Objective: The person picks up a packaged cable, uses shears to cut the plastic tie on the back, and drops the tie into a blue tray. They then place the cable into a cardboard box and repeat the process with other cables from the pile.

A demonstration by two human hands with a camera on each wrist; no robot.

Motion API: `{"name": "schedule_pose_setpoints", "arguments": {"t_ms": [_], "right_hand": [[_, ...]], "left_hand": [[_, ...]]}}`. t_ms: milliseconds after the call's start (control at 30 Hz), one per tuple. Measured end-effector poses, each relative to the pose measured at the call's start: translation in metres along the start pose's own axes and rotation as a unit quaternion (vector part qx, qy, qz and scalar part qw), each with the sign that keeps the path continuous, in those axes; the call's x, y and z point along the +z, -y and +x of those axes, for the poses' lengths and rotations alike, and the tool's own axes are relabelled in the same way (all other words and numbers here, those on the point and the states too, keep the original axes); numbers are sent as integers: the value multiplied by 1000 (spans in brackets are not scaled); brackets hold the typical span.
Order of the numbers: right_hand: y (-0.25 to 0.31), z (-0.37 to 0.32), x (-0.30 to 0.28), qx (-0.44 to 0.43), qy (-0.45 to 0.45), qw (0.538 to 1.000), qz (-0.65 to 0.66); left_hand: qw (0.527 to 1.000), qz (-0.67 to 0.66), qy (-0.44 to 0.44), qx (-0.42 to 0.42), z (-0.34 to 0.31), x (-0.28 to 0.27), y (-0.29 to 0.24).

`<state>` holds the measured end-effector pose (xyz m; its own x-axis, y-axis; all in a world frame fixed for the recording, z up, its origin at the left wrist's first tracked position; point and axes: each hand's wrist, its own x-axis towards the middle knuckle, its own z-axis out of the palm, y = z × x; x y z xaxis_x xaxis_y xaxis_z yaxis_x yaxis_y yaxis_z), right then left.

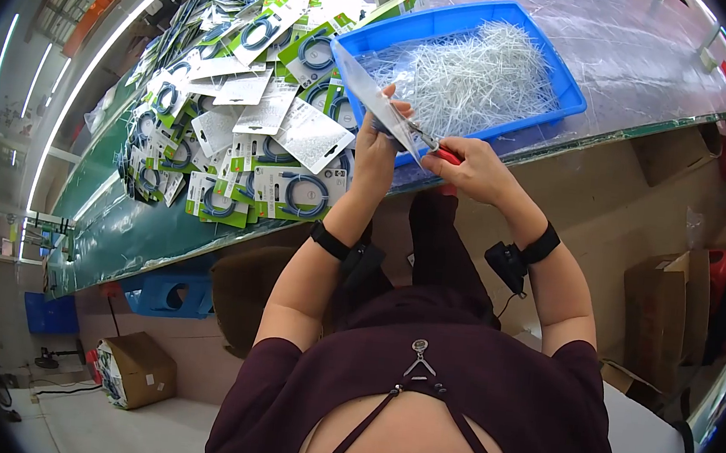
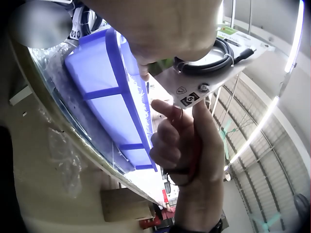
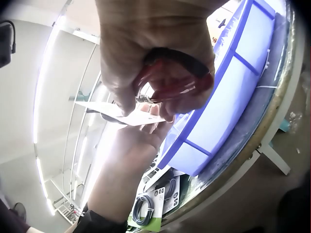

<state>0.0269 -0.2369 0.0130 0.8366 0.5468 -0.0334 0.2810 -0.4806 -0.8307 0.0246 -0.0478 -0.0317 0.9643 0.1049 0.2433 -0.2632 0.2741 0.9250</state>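
My left hand [image 1: 375, 153] holds up a white packaging card [image 1: 361, 85] that carries a coiled dark cable [image 2: 216, 62]. In my right hand [image 1: 480, 175] are red-handled pliers [image 1: 449, 155], their handles inside the curled fingers. The metal jaws reach the lower edge of the card, and a small spring shows between the handles in the right wrist view. Both hands are at the near side of a blue tray [image 1: 570, 94], which holds a heap of thin white plastic strands [image 1: 483, 72].
A large pile of carded cables [image 1: 261, 103] covers the table left of the tray. The table's front edge [image 1: 616, 137] runs close below the hands. Cardboard boxes [image 1: 666, 299] stand on the floor at the right, and a blue stool [image 1: 169, 293] is under the table.
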Motion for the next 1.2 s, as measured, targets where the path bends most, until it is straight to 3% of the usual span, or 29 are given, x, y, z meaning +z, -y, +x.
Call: {"name": "schedule_pose_setpoints", "arguments": {"t_ms": [100,167,467,733,833,867,967,1000,1100,1133,1200], "right_hand": [[-8,-11,3,-17,-7,1000,6],[-13,-22,6,-65,-42,996,33],[3,-26,10,-70,-31,997,17],[-1,-21,0,-6,34,999,27],[-6,-20,-13,101,57,988,106],[-9,-21,-15,100,56,988,103],[-16,-28,-15,3,-162,986,23],[-13,-31,-14,4,-161,987,20],[5,-42,-8,-66,-295,944,-129],[6,-44,-5,-66,-294,945,-129],[6,-48,0,-89,-303,910,-271]], "left_hand": [[987,-157,1,-28,2,-2,-2],[987,-158,2,-26,4,-6,-1],[990,-136,21,-13,-1,-2,3],[1000,-23,-18,8,5,-15,10],[1000,0,-25,-6,4,-21,0],[999,-9,-28,-24,2,-23,-4],[998,-40,-29,-28,0,-10,-27],[998,-59,-27,-15,-1,-6,-32],[996,-85,-32,0,-3,-7,-26],[995,-89,-35,3,-4,-8,-23],[995,-94,-38,4,-5,-10,-16]]}}
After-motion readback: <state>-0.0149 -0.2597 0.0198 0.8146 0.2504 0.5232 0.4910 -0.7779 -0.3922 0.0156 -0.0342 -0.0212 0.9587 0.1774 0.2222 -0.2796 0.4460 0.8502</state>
